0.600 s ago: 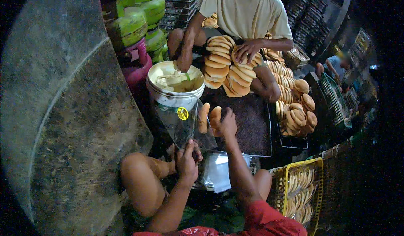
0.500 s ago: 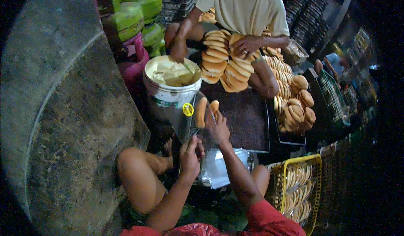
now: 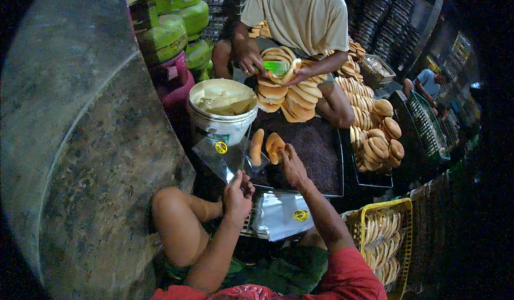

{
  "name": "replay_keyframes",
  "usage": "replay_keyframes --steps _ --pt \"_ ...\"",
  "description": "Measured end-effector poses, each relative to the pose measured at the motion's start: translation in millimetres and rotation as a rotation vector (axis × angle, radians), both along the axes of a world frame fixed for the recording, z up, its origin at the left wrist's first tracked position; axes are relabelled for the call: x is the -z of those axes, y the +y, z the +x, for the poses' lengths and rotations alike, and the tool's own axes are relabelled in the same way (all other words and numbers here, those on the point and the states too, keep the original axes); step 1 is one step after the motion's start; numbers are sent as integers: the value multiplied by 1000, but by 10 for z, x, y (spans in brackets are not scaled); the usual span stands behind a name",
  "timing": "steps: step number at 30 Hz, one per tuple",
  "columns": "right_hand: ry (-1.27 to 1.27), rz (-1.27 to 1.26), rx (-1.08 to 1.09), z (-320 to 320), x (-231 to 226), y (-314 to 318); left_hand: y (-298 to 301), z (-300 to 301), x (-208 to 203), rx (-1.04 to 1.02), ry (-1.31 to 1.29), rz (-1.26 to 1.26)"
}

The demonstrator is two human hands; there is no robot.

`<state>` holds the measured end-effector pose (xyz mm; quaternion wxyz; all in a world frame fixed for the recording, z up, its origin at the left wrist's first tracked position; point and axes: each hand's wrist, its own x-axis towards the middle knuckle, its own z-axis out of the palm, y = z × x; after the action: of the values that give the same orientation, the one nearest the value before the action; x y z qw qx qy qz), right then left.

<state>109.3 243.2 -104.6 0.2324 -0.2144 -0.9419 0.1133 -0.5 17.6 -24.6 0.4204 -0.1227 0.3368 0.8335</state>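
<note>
My left hand pinches the lower edge of a clear plastic bag with a yellow round print. The bag slants up toward the bucket, its right corner overlapping a long bun. With its fingers closed on the near edge of a second bun, my right hand is over a tray of dark crumbs. That bun appears folded or split, with a hollow facing me. A stack of flat clear bags lies just below the tray, between my forearms.
Across from me a person holds a green spatula and a bun over piled buns. A white bucket of cream stands left of the tray. Buns fill another tray at right, beside a yellow crate. Green gas cylinders stand far left.
The bag has swung left and flattened out in my left hand. My right hand has moved right, its fingers now on the bun. The co-worker has lifted the spatula from the bucket to a bun.
</note>
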Motion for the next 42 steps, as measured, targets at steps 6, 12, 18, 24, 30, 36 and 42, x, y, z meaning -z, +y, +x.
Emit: replay_keyframes --steps 6,12,18,24,30,36,42 --pt "158 180 208 -60 -381 331 237 -177 323 -79 -97 119" --pt "904 -882 284 427 -737 -668 644 -69 359 -131 19 -11" --pt "1180 -1122 433 744 -563 -1333 794 647 296 79 95 -117" --pt "1139 -1248 478 964 -719 -1605 567 879 224 243 471 -110" --pt "952 -1308 530 1136 -863 -1722 305 880 133 449 786 -113" --pt "845 -1308 349 1043 -881 -1720 400 842 172 144 147 247" --pt "848 -1027 371 1066 -810 -1654 467 1086 96 141 349 77"
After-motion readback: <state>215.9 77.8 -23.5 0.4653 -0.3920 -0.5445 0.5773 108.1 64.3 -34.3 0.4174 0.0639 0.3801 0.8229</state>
